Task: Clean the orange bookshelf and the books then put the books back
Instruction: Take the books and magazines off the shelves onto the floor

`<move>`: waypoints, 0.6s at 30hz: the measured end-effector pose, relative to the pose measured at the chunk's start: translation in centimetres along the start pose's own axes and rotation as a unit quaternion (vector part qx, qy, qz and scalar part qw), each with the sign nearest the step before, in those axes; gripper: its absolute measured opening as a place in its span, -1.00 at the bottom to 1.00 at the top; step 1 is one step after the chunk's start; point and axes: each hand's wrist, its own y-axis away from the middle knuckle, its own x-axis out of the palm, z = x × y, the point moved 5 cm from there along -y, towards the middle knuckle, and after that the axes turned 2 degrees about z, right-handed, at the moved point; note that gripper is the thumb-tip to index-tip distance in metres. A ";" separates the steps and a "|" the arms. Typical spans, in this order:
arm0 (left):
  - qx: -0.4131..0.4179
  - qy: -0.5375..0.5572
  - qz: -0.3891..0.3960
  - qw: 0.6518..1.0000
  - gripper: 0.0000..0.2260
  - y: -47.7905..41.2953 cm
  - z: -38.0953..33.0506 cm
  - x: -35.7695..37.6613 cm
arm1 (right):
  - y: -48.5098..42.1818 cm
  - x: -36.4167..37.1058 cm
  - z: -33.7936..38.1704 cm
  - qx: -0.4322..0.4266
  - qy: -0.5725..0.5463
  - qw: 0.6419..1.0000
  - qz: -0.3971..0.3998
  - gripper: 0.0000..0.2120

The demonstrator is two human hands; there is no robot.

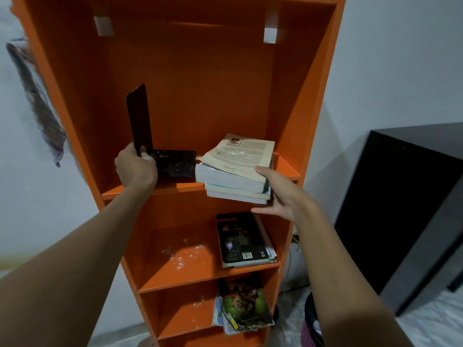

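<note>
Head view: left hand (136, 169) grips black bookend (176, 162) on orange bookshelf (200, 83); at its 3 o'clock, right hand (283, 196) clasps book stack (230, 176)

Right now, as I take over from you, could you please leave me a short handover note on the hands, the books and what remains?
Left hand grips the black bookend on the upper shelf of the orange bookshelf.
Right hand clasps the stack of books beside it, thumb on top, fingers beneath.
A black-covered pile lies on the middle shelf, a colourful pile below.
White specks dot the middle shelf.
Nothing looks cleaned; left: clear shelves, wipe, restock.
</note>
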 end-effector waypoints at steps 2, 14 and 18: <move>0.011 -0.007 -0.005 1.000 -0.79 0.1 -0.1 -0.1 | -0.2 0.3 0.5 0.010 -0.044 0.999 0.027 -0.57; 0.020 0.013 -0.007 1.000 -0.79 1.4 -0.5 -1.0 | 0.1 2.1 -1.5 -0.053 -0.173 0.983 0.031 -0.62; 0.035 0.024 -0.015 0.999 -0.80 2.3 -0.7 -2.4 | 2.2 3.2 -3.0 -0.105 -0.252 0.958 0.090 -0.61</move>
